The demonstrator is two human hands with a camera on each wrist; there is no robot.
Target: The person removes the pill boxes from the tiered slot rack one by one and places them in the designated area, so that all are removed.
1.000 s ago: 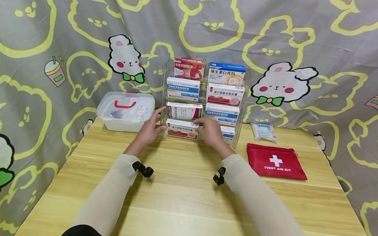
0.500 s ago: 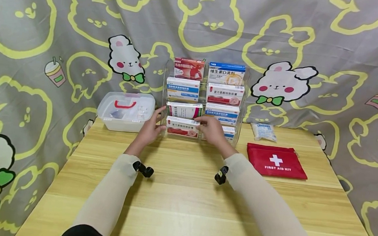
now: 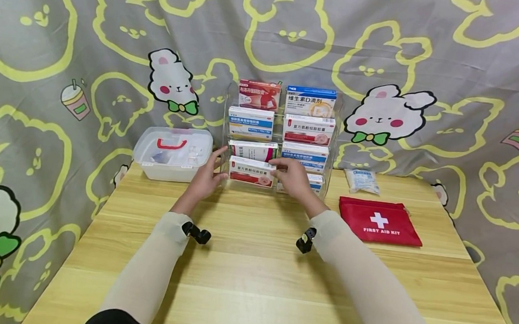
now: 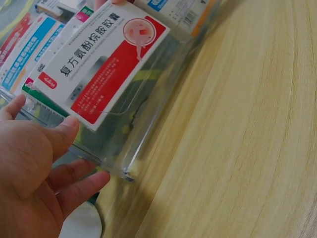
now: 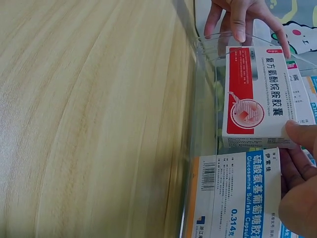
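While the left hand [image 3: 205, 177] touches the left side of the clear rack [image 3: 279, 127] in the head view, the right hand [image 3: 293, 180] pinches the right end of the held box [image 3: 252, 172], which is white with a red band. The held box is at the rack's bottom left pocket, slightly tilted, in front of the lower part of a green-edged box [image 3: 252, 151]. A red box [image 3: 259, 95] and a vitamin D box [image 3: 310, 102] occupy the top row. The glucosamine box [image 3: 314, 183] at bottom right is partly hidden by the right hand. A lidded case [image 3: 169, 172] with a red handle [image 3: 171, 144] stands just beside the left hand. To the right of the rack, a white packet [image 3: 363, 182] and a red first aid pouch [image 3: 377, 223] lie on the wooden table [image 3: 238, 285]. A patterned curtain [image 3: 293, 29] hangs behind.

The left wrist view shows the left thumb at the rack's front edge, close to the held box's lower corner; contact between the two cannot be confirmed. The left fingers are spread along the rack's side. Whether the held box is wholly clear of the pocket's lip cannot be told.

The right wrist view shows the right thumb on the held box's printed front, fingers behind it, their tips hidden. The glucosamine box stands just beside it.
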